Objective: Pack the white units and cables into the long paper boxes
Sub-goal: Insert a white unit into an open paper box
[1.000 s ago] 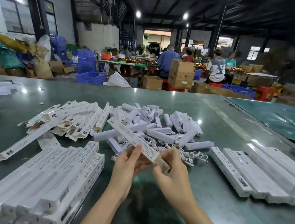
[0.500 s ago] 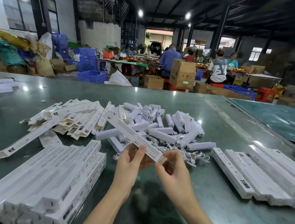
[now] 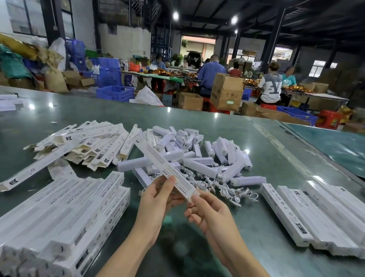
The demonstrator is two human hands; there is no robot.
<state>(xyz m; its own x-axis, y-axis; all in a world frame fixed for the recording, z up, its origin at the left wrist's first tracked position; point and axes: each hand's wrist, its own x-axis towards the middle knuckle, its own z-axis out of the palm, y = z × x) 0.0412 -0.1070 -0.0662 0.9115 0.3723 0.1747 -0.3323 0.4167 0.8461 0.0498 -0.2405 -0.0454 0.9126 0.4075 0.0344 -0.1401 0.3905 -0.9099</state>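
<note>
Hands meet above the green table: left hand and right hand pinch the near end of one long paper box, angled far-left over the white units and cables.

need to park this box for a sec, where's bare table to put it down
Bare table lies under the hands, between the stacked boxes at left and the row of boxes at right. The far strip past the piles is also bare. The middle is crowded: flat boxes, white units, cables.
</note>
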